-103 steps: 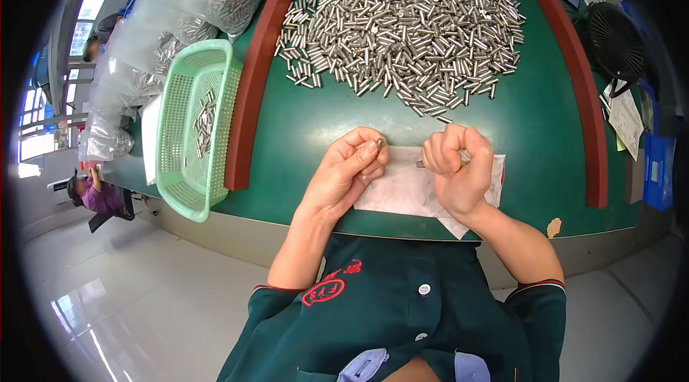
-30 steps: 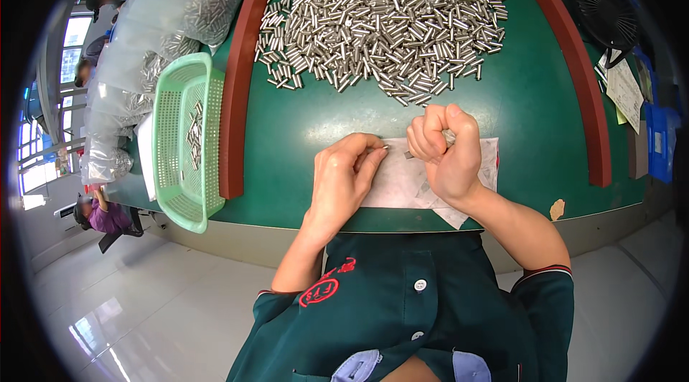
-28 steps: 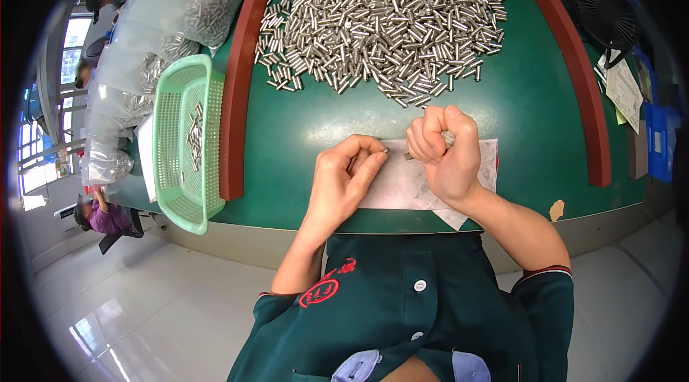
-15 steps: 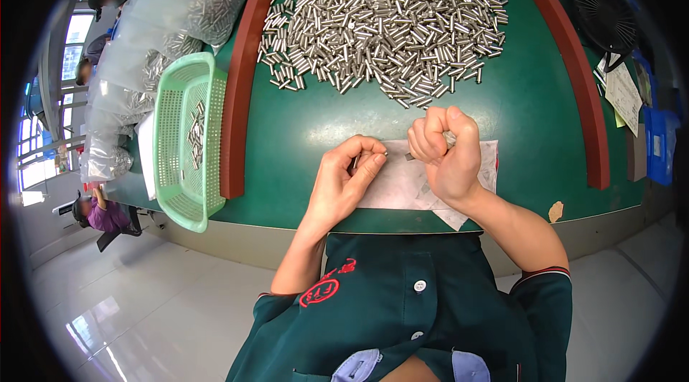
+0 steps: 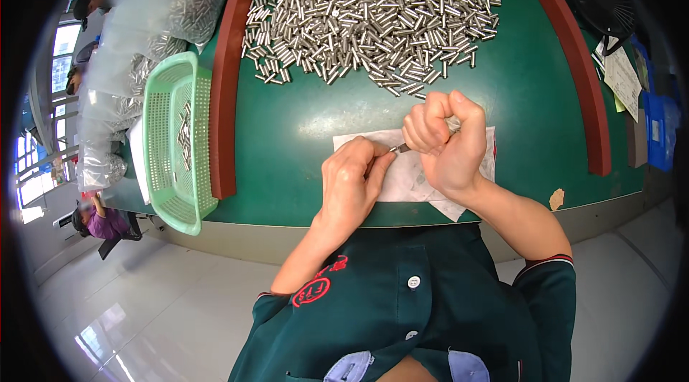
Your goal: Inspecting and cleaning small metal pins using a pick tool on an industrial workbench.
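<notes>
My left hand (image 5: 349, 179) pinches a small metal pin (image 5: 392, 151) between thumb and fingertips, its end poking out toward the right. Wrapped in a fist, my right hand (image 5: 451, 148) grips a small blade tool (image 5: 403, 147); only its short, flat grey tip shows, and the fingers hide the rest. That tip meets the pin's exposed end or lies right against it. Beneath both hands a stained white cloth (image 5: 402, 188) is spread at the table's near edge. Beyond them lies a big heap of similar metal pins (image 5: 380, 16).
Red-brown rails (image 5: 225, 95) border the green table (image 5: 287, 116). Left of them stands a light green basket (image 5: 201, 195) with some pins, beside clear bags of pins (image 5: 194, 12). A black fan (image 5: 601, 5) and blue bin (image 5: 658, 131) are at right. Another person (image 5: 104, 222) sits far left.
My hands have come closer together. The blade's tip, apart from the pin before, is now at its end. The whole view has shifted slightly.
</notes>
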{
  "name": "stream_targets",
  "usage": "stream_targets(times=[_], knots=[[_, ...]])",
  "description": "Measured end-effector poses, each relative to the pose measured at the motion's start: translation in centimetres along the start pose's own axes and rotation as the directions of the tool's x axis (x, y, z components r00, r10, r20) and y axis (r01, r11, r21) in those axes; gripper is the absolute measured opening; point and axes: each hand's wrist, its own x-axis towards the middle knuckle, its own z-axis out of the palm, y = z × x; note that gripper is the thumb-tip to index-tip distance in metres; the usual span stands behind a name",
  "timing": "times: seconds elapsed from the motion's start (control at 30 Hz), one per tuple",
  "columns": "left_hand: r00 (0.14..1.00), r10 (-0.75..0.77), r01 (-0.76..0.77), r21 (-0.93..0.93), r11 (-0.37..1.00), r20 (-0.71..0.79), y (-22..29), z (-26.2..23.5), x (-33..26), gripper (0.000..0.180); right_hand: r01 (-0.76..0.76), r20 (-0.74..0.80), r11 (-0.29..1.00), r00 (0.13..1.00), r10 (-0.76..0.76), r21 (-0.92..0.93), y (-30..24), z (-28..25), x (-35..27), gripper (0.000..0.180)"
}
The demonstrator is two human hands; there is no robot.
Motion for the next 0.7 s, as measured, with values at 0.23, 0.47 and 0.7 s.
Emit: stream_targets(times=[0.23, 0.47, 0.7], knots=[[1.000, -0.011, 0.012, -0.011, 1.000, 0.013, -0.1, 0.0, 0.0, 0.009, -0.027, 0.011, 0.999, 1.000, 0.028, -0.036, 0.0, -0.1, 0.2, 0.042], [1.000, 0.005, -0.005, -0.023, 1.000, 0.002, -0.2, 0.1, 0.0, 0.009, -0.029, 0.036, 0.998, 0.999, 0.032, -0.061, 0.3, -0.2, 0.1, 0.043], [0.999, -0.009, 0.010, -0.031, 0.999, 0.037, -0.1, -0.2, 0.2, 0.008, 0.084, 0.101, 0.954, 0.993, -0.057, -0.286, 1.1, -0.4, -0.5, 0.045]])
